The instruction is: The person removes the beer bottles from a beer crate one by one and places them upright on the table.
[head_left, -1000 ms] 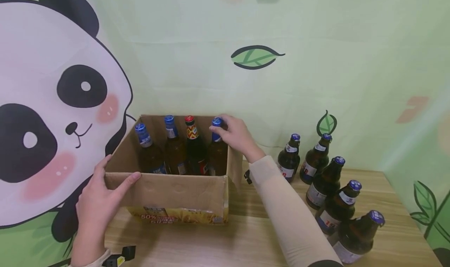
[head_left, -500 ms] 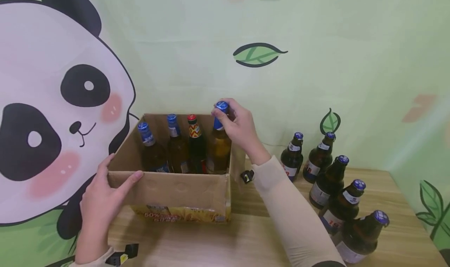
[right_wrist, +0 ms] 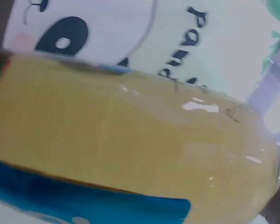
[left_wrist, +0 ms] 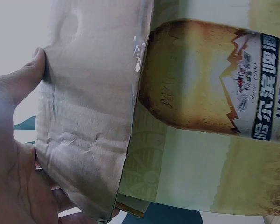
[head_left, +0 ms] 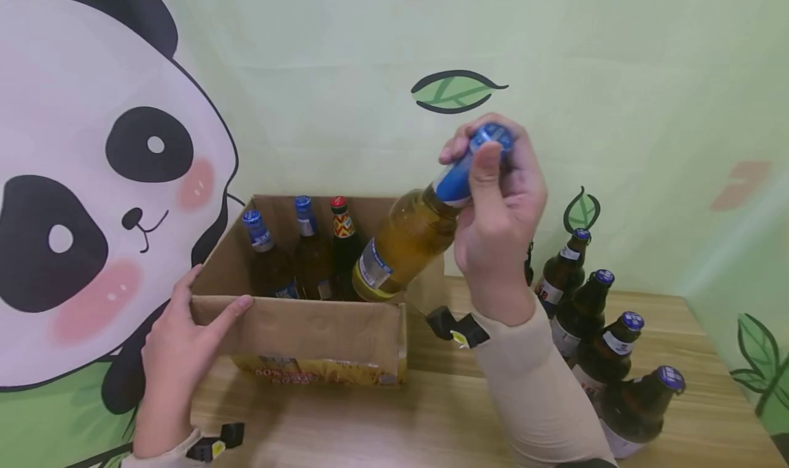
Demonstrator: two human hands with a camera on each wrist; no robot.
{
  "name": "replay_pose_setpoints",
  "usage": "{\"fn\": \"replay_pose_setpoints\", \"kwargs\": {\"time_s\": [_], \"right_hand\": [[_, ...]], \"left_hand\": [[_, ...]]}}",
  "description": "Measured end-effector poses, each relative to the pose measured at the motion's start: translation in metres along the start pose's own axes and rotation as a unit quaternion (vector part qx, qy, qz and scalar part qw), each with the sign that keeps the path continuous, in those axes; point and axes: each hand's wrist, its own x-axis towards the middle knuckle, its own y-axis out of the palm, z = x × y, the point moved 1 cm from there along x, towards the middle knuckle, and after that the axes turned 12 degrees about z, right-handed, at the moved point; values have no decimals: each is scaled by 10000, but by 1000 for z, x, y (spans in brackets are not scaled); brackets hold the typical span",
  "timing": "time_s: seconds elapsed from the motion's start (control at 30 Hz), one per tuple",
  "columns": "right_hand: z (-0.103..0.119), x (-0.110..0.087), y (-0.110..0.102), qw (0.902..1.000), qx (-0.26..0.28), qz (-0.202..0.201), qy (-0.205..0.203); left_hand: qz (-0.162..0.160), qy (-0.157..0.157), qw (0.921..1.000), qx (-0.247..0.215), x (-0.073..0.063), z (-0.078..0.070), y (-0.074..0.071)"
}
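My right hand (head_left: 502,201) grips a beer bottle (head_left: 413,238) by its blue-wrapped neck, thumb near the blue cap. The bottle is tilted, its base over the right end of the cardboard box (head_left: 308,334). Its amber body and blue label fill the right wrist view. My left hand (head_left: 185,358) holds the box's near left corner, thumb over the front edge. In the left wrist view that thumb (left_wrist: 30,74) lies against the folded cardboard flap (left_wrist: 88,102). Inside the box stand two blue-capped bottles (head_left: 268,262) and one red-capped bottle (head_left: 345,245); their lower parts are hidden.
Several dark beer bottles with blue caps (head_left: 635,406) stand in a row along the right side of the wooden table (head_left: 444,420). One of them is mostly hidden behind my right hand. A green backdrop with a panda (head_left: 123,214) hangs behind the table.
My right hand has lifted the blue-necked bottle up out of the box and moved it right, tipping it over from upright. My left hand has stayed on the box corner.
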Motion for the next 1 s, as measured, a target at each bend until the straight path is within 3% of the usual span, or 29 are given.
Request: {"fn": "replay_pose_setpoints", "kwargs": {"time_s": [0.17, 0.33, 0.6, 0.73, 0.87, 1.0], "right_hand": [[26, 4, -11, 9923, 425, -1109, -363], [49, 0, -29, 9802, 895, -1675, -564], [65, -37, -61, 9910, 275, -1294, -222], [60, -68, -73, 9934, -475, -1032, -155], [48, -99, -88, 9856, -1529, -697, 203], [29, -121, -107, 9738, -2024, -546, 883]], "left_hand": [[27, -8, 10000, 44, 0, 0, 1], [65, -29, 10000, 43, 0, 0, 4], [-70, 22, 10000, 15, -2, -3, 0], [-2, -16, 10000, 3, -2, -3, 0], [1, -31, 10000, -12, -1, -4, 1], [-114, -53, 9999, -23, -1, -3, 0]]}}
